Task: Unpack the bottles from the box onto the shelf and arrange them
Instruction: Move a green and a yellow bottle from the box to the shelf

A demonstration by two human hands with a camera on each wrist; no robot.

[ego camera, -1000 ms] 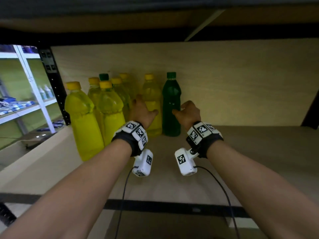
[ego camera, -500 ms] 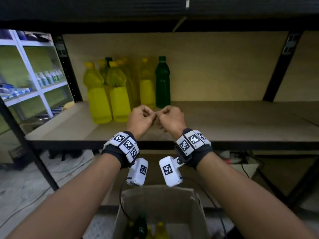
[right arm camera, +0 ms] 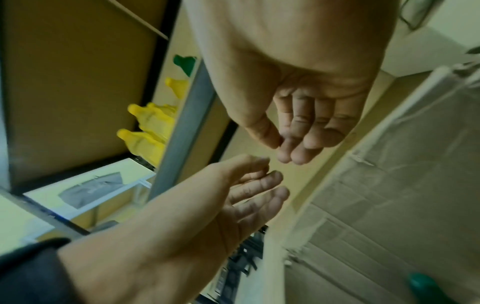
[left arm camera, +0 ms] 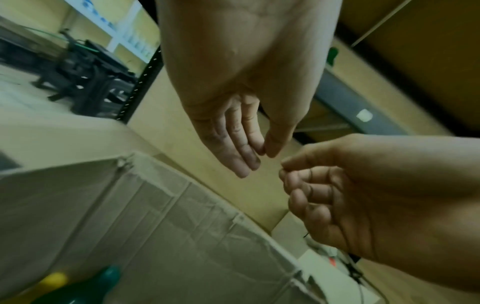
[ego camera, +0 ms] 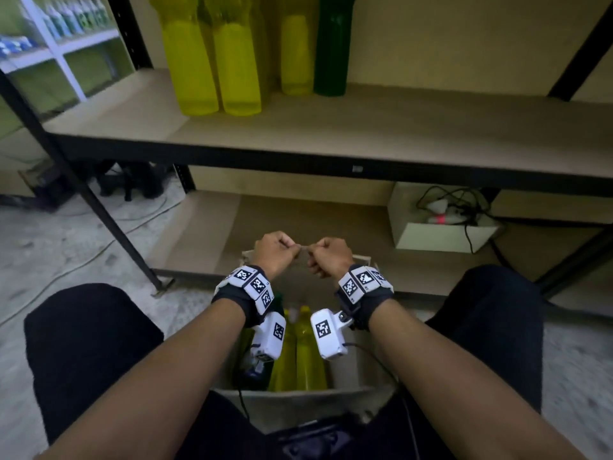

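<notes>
Several yellow bottles (ego camera: pixel 192 68) and one green bottle (ego camera: pixel 331 51) stand upright at the back left of the wooden shelf (ego camera: pixel 398 127). Below, an open cardboard box (ego camera: pixel 298 403) sits between my knees and holds yellow bottles (ego camera: pixel 308 353) and a green-capped one (left arm camera: pixel 110 273). Over the box's far edge my left hand (ego camera: pixel 275 250) and right hand (ego camera: pixel 328 257) hover close together, fingertips almost touching. Both are loosely curled and hold nothing. In the left wrist view the left hand (left arm camera: pixel 246 144) has its thumb resting against the forefinger.
A white box with cables (ego camera: pixel 441 227) sits on the lower shelf to the right. A black shelf post (ego camera: pixel 99 207) slants down at the left, with white shelving (ego camera: pixel 59 38) beyond it. My knees (ego camera: pixel 89 343) flank the box.
Both hands let go of the bottles on the shelf, drew back and dropped to just above the box. My head tilted down, bringing the box into view.
</notes>
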